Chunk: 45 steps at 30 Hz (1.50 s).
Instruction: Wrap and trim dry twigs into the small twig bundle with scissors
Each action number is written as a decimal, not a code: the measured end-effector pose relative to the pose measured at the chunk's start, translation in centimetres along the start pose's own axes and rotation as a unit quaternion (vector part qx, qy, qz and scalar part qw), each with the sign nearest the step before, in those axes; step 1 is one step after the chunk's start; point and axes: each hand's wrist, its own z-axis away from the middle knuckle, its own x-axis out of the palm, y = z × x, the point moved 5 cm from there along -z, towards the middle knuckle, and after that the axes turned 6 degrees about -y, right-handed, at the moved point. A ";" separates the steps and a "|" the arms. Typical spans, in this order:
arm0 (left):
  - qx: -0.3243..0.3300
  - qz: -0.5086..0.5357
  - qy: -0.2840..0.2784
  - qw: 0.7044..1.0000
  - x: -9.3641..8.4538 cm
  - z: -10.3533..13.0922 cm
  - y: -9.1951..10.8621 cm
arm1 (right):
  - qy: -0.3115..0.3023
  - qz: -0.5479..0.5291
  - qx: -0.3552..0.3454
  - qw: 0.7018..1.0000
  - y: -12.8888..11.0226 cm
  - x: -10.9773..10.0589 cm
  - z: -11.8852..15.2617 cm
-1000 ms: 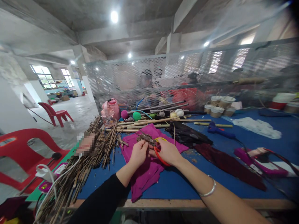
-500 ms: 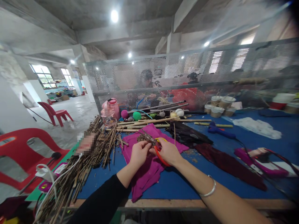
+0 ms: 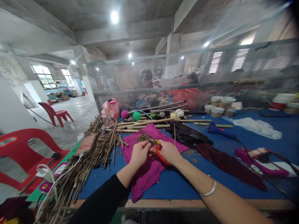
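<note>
My right hand [image 3: 168, 152] is closed around a pair of scissors [image 3: 162, 158] with red and yellow handles. Their blades point up and to the left, over a small heap of brown dried plant bits [image 3: 141, 138]. Close beside it, my left hand [image 3: 139, 154] is pinched near the blades; whatever sits between its fingertips is too small to make out. Beneath both hands a magenta cloth [image 3: 146, 183] is spread on the blue tabletop [image 3: 178, 186].
Dried stalks [image 3: 80, 174] pile up at the left, with a power strip [image 3: 45, 186] beside them. Bamboo sticks [image 3: 149, 126], yarn balls [image 3: 137, 116] and a pink jug [image 3: 111, 109] line the back. Dark cloth [image 3: 229, 165] and a blue glue gun [image 3: 220, 131] lie right.
The scissors' handles have drawn closer together and less of the yellow one shows. Both hands stay in nearly the same place over the cloth.
</note>
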 end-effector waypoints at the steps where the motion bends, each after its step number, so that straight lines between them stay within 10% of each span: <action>1: -0.002 0.003 0.000 1.000 0.0 0.0 -0.1 | 0.001 0.006 0.000 1.000 0.0 0.0 0.0; 45: -0.012 0.077 -0.020 0.997 0.5 -0.1 -0.2 | 0.010 -0.018 -0.050 0.999 -0.4 -0.2 0.2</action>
